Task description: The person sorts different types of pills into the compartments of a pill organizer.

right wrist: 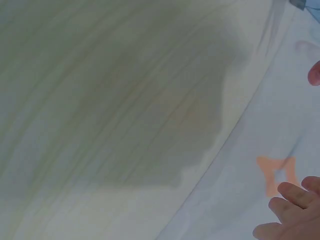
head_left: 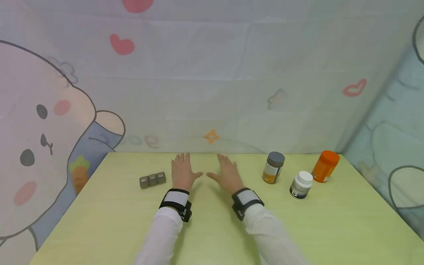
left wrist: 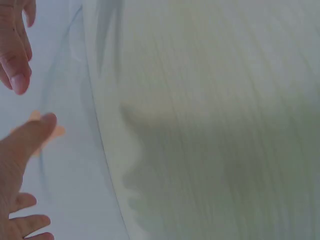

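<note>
In the head view my left hand [head_left: 182, 175] is held over the middle of the table with fingers spread and thumb pointing right. Opposite it, my right hand [head_left: 228, 175] has its fingers extended and its thumb toward the left one. Neither holds anything, and a small gap separates the thumbs. Left of the left hand lies a pill organizer [head_left: 152, 179], a row of three grey lidded boxes. To the right of the right hand stands a bottle with a grey cap [head_left: 274, 167]. Both wrist views show spread fingers [left wrist: 31, 135] and a hand's shadow on the tabletop.
A white-capped bottle [head_left: 301, 184] stands farther right, and an orange bottle [head_left: 325, 166] is near the table's right back. The pale green table [head_left: 212, 235] ends at a printed cloth backdrop [head_left: 212, 73]. Another cloth hangs on the right side.
</note>
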Demonstrator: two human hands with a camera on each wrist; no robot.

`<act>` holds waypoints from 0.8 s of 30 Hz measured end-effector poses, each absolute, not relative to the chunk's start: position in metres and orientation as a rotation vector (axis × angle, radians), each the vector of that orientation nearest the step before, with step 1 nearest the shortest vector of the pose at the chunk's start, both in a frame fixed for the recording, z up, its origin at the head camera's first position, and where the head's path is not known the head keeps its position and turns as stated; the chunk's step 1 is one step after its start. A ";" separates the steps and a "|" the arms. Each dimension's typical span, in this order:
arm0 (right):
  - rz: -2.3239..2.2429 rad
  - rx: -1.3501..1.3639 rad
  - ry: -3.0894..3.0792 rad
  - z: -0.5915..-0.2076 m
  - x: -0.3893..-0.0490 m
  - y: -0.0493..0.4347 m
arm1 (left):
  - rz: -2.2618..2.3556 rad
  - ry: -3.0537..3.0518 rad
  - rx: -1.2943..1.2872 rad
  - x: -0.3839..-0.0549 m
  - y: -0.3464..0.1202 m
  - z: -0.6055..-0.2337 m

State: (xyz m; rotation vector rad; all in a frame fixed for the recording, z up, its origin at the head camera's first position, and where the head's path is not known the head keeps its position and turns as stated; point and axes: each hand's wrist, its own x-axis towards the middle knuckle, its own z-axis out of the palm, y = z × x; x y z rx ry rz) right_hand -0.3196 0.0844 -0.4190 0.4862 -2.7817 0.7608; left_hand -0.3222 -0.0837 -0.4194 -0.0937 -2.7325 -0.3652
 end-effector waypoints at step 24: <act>0.905 0.820 -2.742 -0.583 -0.460 -0.071 | -0.628 -2.697 0.286 -0.300 -0.177 -0.423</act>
